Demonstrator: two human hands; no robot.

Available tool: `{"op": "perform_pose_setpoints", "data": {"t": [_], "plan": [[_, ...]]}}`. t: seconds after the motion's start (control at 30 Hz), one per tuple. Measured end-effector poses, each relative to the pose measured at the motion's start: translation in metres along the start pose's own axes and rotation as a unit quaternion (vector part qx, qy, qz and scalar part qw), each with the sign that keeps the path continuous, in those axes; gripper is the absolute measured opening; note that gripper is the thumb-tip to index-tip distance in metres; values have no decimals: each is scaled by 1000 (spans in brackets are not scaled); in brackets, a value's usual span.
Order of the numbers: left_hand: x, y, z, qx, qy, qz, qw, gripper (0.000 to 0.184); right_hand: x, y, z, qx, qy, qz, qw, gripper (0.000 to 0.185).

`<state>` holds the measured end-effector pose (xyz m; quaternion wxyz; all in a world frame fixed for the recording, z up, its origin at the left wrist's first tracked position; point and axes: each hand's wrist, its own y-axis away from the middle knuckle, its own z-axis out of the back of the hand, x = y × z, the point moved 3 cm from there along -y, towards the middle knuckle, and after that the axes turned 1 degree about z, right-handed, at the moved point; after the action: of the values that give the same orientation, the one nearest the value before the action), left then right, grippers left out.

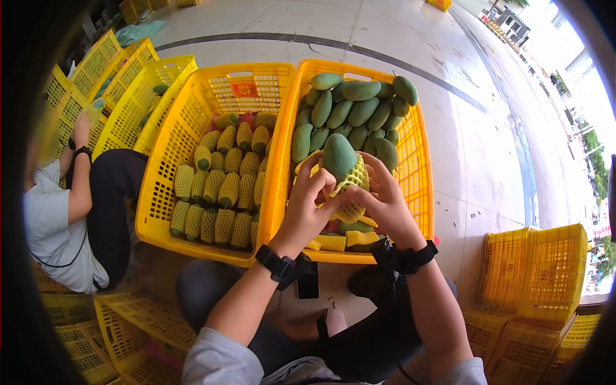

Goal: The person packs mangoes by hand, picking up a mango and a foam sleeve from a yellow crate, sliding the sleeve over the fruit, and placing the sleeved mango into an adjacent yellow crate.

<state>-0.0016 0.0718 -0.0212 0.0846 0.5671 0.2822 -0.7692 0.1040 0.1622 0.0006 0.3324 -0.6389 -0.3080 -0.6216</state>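
A green mango is held over the right yellow crate, its lower part inside a yellow foam net. My left hand grips the net's left edge with thumb and fingers. On the other side, my right hand has its fingers curled round the net. Bare green mangoes fill the far part of this crate, and folded yellow nets lie at its near end. The left yellow crate holds rows of mangoes in nets.
At the left sits a co-worker, one hand at yellow crates with mangoes inside. Stacked yellow crates stand at the lower right, others at the lower left. A phone lies between my legs.
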Motion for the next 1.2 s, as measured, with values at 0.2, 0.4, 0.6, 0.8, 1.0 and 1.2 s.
{"op": "perform_pose_setpoints", "data": {"t": [0.2, 0.4, 0.6, 0.8, 1.0, 1.2], "plan": [[-17, -3, 8, 44, -26, -58, 997, 24, -2, 2, 1, 14, 22, 14, 1000, 46], [-13, -7, 21, 14, 81, -33, 996, 24, 5, 9, 1, 26, -37, -126, 991, 41], [-8, -2, 17, 54, 63, 60, 995, 18, -24, 15, -8, 64, -193, -245, 948, 44], [20, 2, 19, -62, 296, 372, 877, 43, -7, 14, -11, -20, -354, -258, 899, 46], [19, 2, 5, 13, 599, 305, 740, 51, 9, 15, 2, 44, -269, -157, 949, 55], [-22, 25, 76, -137, 560, 150, 803, 46, -12, 4, 20, -46, -263, -152, 952, 50]]}}
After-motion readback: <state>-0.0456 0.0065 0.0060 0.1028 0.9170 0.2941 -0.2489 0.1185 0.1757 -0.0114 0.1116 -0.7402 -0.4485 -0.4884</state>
